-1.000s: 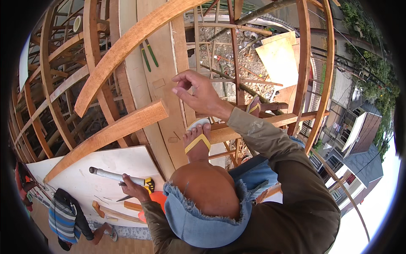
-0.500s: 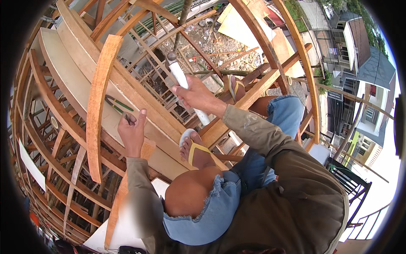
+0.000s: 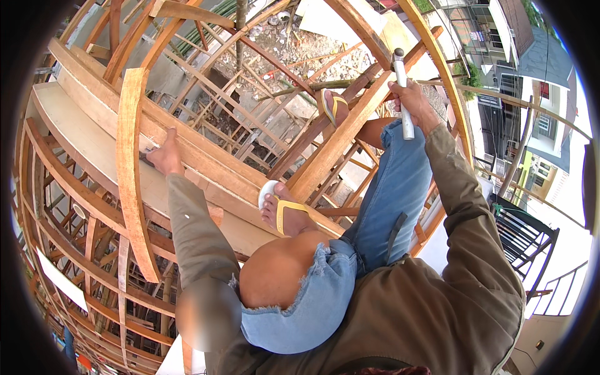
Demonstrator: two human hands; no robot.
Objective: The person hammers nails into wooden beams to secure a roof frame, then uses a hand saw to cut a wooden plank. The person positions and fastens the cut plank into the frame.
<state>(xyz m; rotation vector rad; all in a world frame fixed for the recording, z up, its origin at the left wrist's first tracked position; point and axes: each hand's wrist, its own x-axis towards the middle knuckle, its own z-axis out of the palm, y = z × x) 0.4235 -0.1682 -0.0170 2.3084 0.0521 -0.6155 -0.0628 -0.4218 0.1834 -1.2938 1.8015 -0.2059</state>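
My right hand [image 3: 414,103] is closed round the pale handle of a hammer [image 3: 407,130], held up above my right knee with its dark metal head at the top. To the left, my left hand [image 3: 166,155] rests at the wooden beam [image 3: 206,164], just right of an upright curved plank [image 3: 129,169]. One digit points up along the wood while the other fingers curl in. A small dark bit shows at those fingertips, too little to name. The green-handled pliers seen earlier on the pale board [image 3: 81,128] are not visible now.
My sandalled feet stand on timber, one on the sandal [image 3: 290,215] beside the beam, the other on a crossing beam [image 3: 344,134]. Open wooden framing [image 3: 106,275] spreads at left. Rubble ground [image 3: 275,47] lies far below. A dark slatted chair [image 3: 522,234] is at right.
My right hand has carried the hammer away to the right. My left hand has moved forward and left onto the beam, and the view has shifted.
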